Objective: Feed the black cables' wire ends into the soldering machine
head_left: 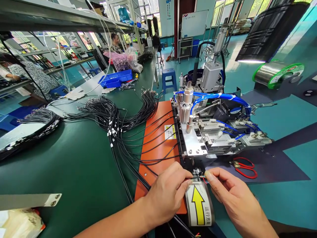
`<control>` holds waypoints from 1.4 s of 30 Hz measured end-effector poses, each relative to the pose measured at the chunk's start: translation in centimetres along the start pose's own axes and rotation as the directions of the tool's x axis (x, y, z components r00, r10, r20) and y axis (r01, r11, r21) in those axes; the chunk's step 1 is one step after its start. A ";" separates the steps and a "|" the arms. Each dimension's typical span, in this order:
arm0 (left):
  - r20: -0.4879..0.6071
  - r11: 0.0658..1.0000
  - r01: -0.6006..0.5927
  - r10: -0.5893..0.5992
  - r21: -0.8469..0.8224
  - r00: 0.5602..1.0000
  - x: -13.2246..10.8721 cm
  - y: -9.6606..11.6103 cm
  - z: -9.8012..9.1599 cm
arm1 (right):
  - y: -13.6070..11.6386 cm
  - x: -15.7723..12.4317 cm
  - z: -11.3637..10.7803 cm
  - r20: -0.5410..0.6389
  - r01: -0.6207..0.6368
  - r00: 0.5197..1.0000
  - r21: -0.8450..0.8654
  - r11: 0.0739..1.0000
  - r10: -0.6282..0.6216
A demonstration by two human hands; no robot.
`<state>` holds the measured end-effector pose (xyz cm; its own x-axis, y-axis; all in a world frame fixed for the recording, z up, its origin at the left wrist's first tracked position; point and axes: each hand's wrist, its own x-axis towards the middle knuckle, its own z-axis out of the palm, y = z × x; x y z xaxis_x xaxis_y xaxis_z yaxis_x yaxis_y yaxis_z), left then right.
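Pinched between thumb and fingers, a thin black cable is in my left hand. My right hand is closed at the cable's stripped end, where fine coloured wires, one of them red, show at the fingertips. Both hands are just above a curved white plate with a yellow arrow, at the front of a pneumatic machine. Several black cables run across the orange plate left of the machine, toward a large cable bundle.
Red-handled cutters lie right of the machine. A solder wire spool and a dark lamp head are at upper right. Blue trays stand farther back on the green table. Other people sit at the far left and back.
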<state>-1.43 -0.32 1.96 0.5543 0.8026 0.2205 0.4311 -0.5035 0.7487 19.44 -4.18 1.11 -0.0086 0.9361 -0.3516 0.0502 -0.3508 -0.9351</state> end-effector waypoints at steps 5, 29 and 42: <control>-0.019 1.000 -0.007 0.007 0.006 1.000 0.0 0.2 0.1 | -0.1 0.1 0.1 0.035 -0.047 0.998 0.091 0.995 0.044; -0.003 1.000 0.011 -0.011 -0.024 1.000 -0.1 0.4 0.1 | -0.2 0.1 -0.2 0.089 -0.115 0.991 0.216 0.970 0.098; 0.000 0.998 -0.052 0.052 0.027 0.999 -0.1 0.3 0.1 | -1.1 0.2 -0.5 0.035 -0.063 0.997 -0.078 0.995 0.066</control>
<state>-1.34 -0.59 2.12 0.5758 0.7755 0.2589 0.4214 -0.5528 0.7189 19.90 -3.62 2.09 -0.0402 0.9094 -0.4140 0.1280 -0.4062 -0.9048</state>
